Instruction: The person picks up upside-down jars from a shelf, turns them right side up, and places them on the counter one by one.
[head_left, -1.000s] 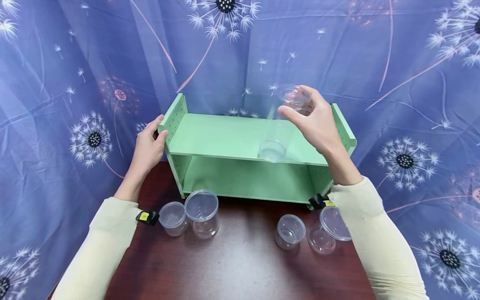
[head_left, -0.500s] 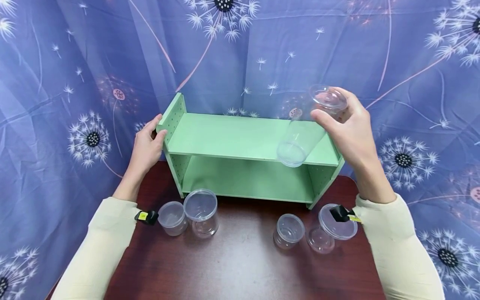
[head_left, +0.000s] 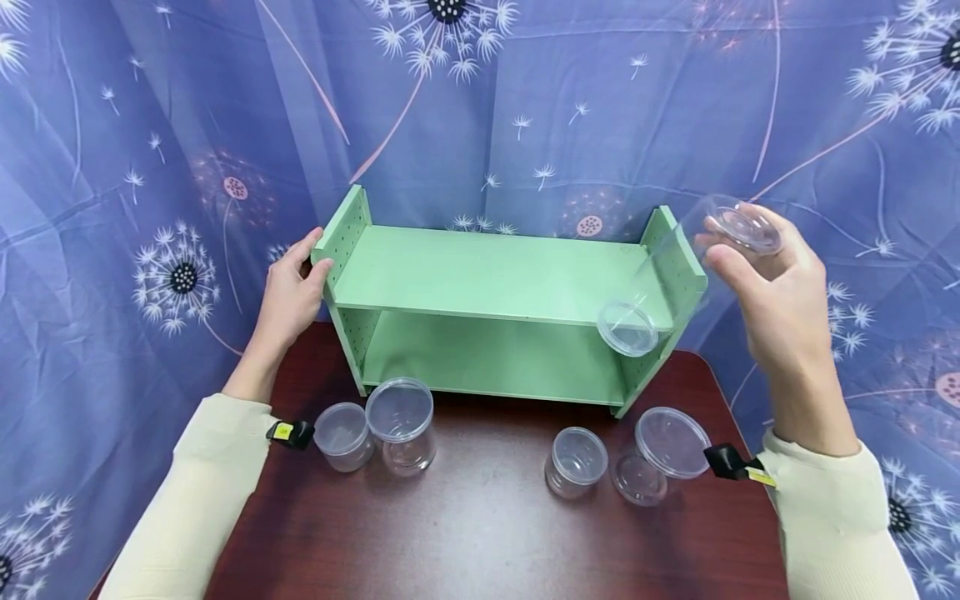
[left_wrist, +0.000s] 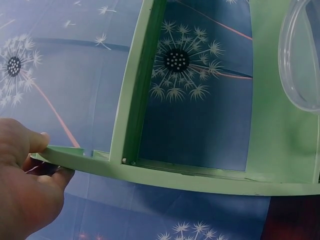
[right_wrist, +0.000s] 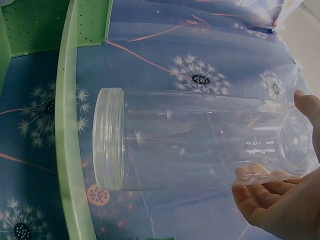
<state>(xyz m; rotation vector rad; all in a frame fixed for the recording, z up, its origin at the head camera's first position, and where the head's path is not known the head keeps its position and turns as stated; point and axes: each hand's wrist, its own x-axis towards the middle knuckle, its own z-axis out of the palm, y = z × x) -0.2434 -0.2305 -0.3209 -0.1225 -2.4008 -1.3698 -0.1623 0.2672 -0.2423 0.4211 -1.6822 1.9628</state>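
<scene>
My right hand (head_left: 787, 283) holds a tall clear plastic jar (right_wrist: 200, 140) by its base, thumb and fingers curled round it. Tilted in the air by the shelf's right side, the jar has its lidded end low and to the left. My left hand (head_left: 288, 292) grips the upper left side panel of a green two-tier shelf (head_left: 480, 275), thumb on one face and fingers on the other. In the left wrist view, that panel's edge (left_wrist: 90, 162) lies between thumb and fingers.
A short lidded jar (head_left: 345, 437) and a taller one (head_left: 402, 421) stand before the shelf at left. Another short jar (head_left: 576, 461) and a wide-lidded jar (head_left: 671, 442) stand at right on the dark wooden table (head_left: 480, 525). Blue dandelion-print cloth (head_left: 525, 108) hangs behind.
My right hand has carried the tall jar rightward and slightly down, from over the top tier to the shelf's right side. The jar tilts more now. My left hand keeps its grip.
</scene>
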